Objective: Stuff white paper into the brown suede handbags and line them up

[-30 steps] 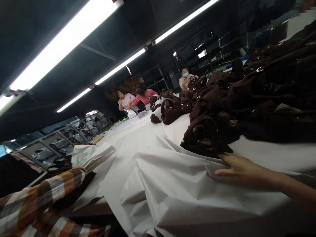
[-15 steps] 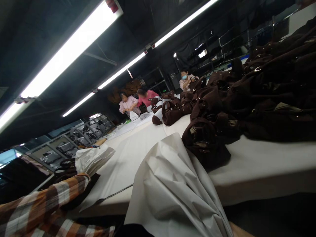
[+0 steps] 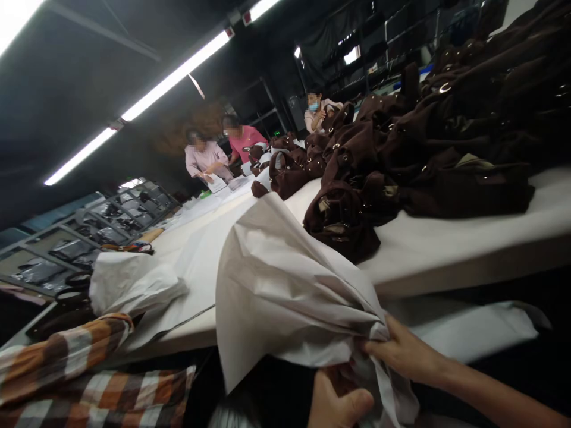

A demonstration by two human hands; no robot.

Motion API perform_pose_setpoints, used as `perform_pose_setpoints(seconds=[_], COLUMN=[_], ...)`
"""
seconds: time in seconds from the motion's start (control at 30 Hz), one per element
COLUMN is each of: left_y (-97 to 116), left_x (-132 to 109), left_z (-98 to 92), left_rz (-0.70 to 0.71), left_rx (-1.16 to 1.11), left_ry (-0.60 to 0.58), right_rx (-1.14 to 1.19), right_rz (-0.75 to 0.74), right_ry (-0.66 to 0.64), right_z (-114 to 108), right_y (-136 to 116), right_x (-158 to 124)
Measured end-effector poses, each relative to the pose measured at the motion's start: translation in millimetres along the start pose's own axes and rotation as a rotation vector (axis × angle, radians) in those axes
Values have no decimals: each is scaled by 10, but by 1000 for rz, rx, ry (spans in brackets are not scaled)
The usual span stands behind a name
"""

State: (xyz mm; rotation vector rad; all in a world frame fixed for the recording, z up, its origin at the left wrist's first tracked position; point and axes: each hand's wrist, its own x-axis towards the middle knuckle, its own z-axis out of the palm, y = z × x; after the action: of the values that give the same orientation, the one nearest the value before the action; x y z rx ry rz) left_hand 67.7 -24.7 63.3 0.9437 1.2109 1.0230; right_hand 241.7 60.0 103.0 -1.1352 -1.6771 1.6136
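A large, crumpled sheet of white paper (image 3: 285,279) fans out in front of me over the table's near edge. Its lower end is bunched together. My right hand (image 3: 399,348) pinches this gathered part from the right, thumb and fingers pressed into the folds. Just below and to the left, my left hand (image 3: 336,399) is curled at the bunched paper, its thumb showing and its other fingers partly hidden. Beyond the sheet, dark brown handbags (image 3: 341,217) with metal fittings lie heaped on the white-covered table (image 3: 455,244).
Orange, brown and white checked cloth (image 3: 66,356) lies at the lower left, beside another crumpled white paper (image 3: 134,282). More pale sheeting (image 3: 482,327) shows below the table edge at right. Several co-workers (image 3: 207,157) stand at the far end. Grey racks (image 3: 89,232) line the left.
Both hands have come into view at the bunched end of the paper, its upper part now spread leftward. My view has shifted to the right and down.
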Motion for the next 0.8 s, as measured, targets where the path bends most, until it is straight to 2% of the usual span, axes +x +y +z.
perform_pose_setpoints(seconds=[0.1, 0.17, 0.3, 0.4, 0.5, 0.6, 0.7, 0.8], left_y=[31, 59, 107, 158, 263, 373, 420, 405], left_x=[47, 48, -6, -34, -39, -38, -67, -155], left_z=[-16, 46, 294, 470, 545, 519, 432, 329], left_rz=[182, 251, 228, 168, 114, 102, 129, 221], left_rx=[-73, -172, -403, -547, -720, -792, -764, -648], left_ry=[23, 14, 194, 304, 394, 460, 539, 575], right_rx=[-131, -336, -900, -1105, -1070, -971, -824, -497], right_rz=[-212, -306, -359, -438, -473, -450, -546, -659], right_ry=[-165, -246, -157, -109, -93, -64, -40, -95], right_z=[-24, 21, 225, 376, 455, 474, 461, 412], right_y=[-198, -293, -322, -287, -277, -258, -182, -85], right_x=[45, 64, 55, 4, -102, -214, -254, -230])
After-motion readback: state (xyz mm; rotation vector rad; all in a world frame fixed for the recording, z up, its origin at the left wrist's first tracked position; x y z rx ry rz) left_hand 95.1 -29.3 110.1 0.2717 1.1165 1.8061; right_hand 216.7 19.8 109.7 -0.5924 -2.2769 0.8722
